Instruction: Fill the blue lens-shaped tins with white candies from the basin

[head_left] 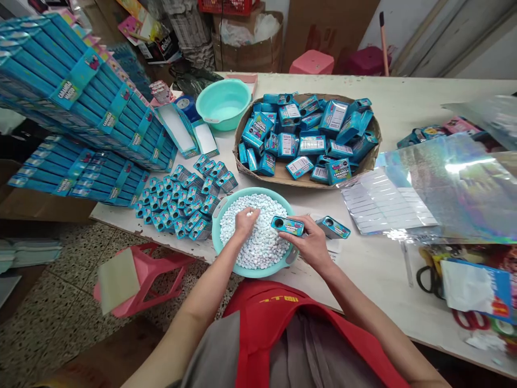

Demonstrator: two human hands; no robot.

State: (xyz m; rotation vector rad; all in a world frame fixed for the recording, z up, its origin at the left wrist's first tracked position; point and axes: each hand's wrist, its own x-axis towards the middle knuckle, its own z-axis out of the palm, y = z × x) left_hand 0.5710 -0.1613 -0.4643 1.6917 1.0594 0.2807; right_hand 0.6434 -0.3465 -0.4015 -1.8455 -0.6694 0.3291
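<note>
My right hand (314,241) grips a small blue candy box (287,226), its face with a round dark hole turned up, over the right rim of a turquoise basin (217,229). Small white candies (262,250) fill that basin. Above them my left hand (245,222) has its fingers closed, with some white candy showing at the fingertips. Just right of my right hand, another blue box (333,227) with a hole lies on the table. Left of the basin, several similar boxes (189,199) stand close together, holes facing up.
A cardboard tray (258,180) heaped with blue boxes lies behind the basin. Beside it sits a second turquoise bowl (224,102). Tall stacks of blue cartons (81,102) rise at left. Plastic sheets (448,183) and scissors (430,280) are at right. A red stool (149,275) stands below.
</note>
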